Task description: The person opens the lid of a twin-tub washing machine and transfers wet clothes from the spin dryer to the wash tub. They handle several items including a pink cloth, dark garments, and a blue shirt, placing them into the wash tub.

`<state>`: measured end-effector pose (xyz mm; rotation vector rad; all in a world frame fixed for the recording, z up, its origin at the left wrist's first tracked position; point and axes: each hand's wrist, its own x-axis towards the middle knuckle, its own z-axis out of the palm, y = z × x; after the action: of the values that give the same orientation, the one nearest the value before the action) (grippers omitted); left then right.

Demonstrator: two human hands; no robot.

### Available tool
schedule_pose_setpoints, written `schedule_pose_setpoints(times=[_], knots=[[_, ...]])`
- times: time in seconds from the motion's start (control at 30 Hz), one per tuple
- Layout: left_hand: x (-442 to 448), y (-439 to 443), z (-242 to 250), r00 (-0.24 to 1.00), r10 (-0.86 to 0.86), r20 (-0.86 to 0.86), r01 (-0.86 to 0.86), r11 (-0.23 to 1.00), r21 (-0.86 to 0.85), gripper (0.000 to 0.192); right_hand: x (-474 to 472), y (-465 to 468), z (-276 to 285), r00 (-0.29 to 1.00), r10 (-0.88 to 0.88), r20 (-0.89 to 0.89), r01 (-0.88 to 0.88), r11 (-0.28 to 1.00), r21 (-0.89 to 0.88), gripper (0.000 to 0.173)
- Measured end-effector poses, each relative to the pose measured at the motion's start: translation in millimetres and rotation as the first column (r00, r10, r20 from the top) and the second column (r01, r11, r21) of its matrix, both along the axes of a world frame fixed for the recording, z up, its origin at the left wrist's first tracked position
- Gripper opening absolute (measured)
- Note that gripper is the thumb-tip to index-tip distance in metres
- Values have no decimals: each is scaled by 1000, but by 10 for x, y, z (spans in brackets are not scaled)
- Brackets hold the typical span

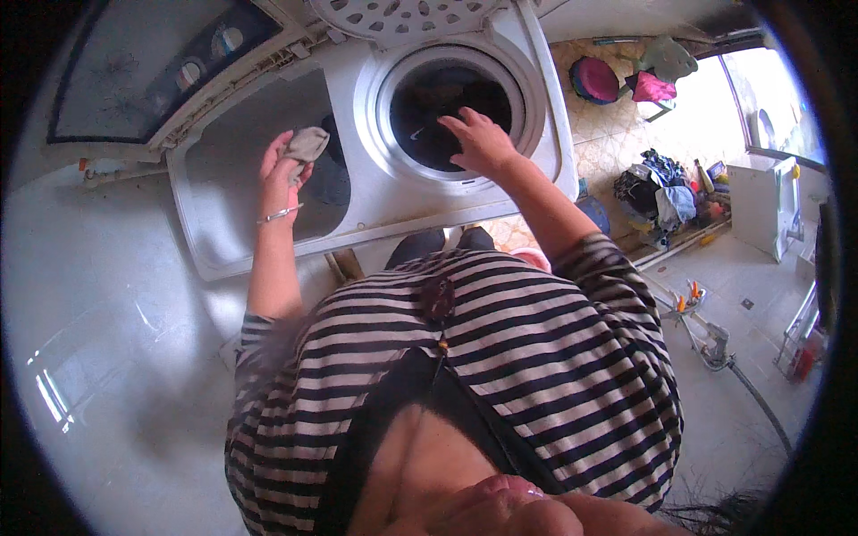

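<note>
A twin-tub washing machine stands in front of me with both compartments uncovered. My left hand is raised over the wide left tub, holding a small crumpled grey cloth item. Dark cloth lies at the right side of that tub, partly in shade. Over the round spin compartment on the right hovers my right hand, fingers spread, nothing seen in it. Dark fabric shows inside the round opening; whether my fingertips touch it I cannot tell.
A perforated round lid stands raised behind the spin compartment, and a larger hinged lid at the left. To the right are a pink-topped stool, a heap of clothes on the floor, a white cabinet and a tap with a hose.
</note>
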<state>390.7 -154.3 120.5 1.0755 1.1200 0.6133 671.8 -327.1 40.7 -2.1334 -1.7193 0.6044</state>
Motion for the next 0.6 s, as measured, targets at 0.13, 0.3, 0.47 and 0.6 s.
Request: schedule_pose_setpoints(times=[0.13,0.3,0.47,0.6], knots=[[-202,-142,-10,996,48,72,-36,987,-159,42,-184,608,-264,997,-13,72,30,970,-241,85],[-536,-313,-189,991,65,116,-29,958,-287,48,-234,1070,-693,982,31,186,53,903,-427,98],[-670,-440,-242,993,86,84,-51,936,-348,47,-20,1239,-1322,983,118,143,-44,898,-438,94],[-629,-442,-282,991,68,118,-20,930,-366,46,23,1262,-1441,983,162,-81,-181,882,-435,86]])
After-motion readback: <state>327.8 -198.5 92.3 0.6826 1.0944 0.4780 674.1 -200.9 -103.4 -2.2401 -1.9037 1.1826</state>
